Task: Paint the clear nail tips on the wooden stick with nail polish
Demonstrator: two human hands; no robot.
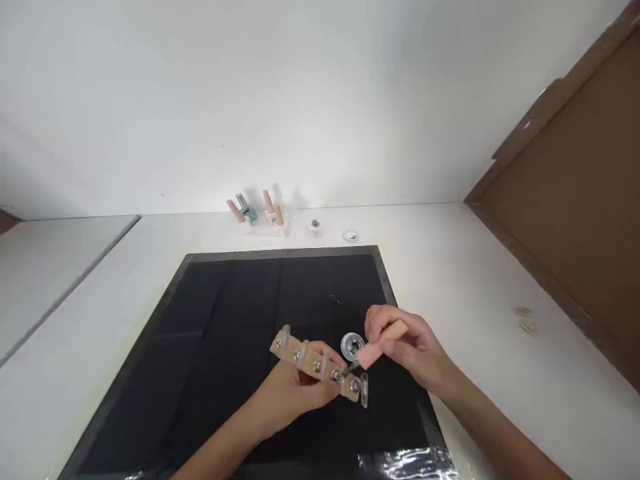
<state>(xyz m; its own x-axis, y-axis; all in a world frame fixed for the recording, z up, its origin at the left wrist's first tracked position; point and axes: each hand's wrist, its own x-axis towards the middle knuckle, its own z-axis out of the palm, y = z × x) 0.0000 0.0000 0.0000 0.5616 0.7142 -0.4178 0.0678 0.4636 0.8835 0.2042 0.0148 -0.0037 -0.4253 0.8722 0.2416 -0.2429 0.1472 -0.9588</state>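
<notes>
My left hand [293, 393] is closed around a tan strip set with a row of clear nail tips and small silver fastenings [320, 365], fingers wrapped under it and thumb pressed on its near side, so the strip lies slanted above the black square mat [220, 333], its higher end toward the mat's middle and its lower end toward the mat's right edge. My right hand [405, 347] pinches a peach-coloured nail polish cap with a thin dark brush [383, 348] between thumb and fingertips, and the brush tip meets the lower end of the strip. Just beyond that meeting point, resting on the mat, sits a small round clear pot with a silvery sheen [353, 345], touching neither hand as far as I can tell. Past the mat's far edge, against the white wall, stands a cluster of small nail polish bottles, pink-capped and one teal [257, 213], and to their right two tiny round jars [333, 230] on the white tabletop [475, 280].
</notes>
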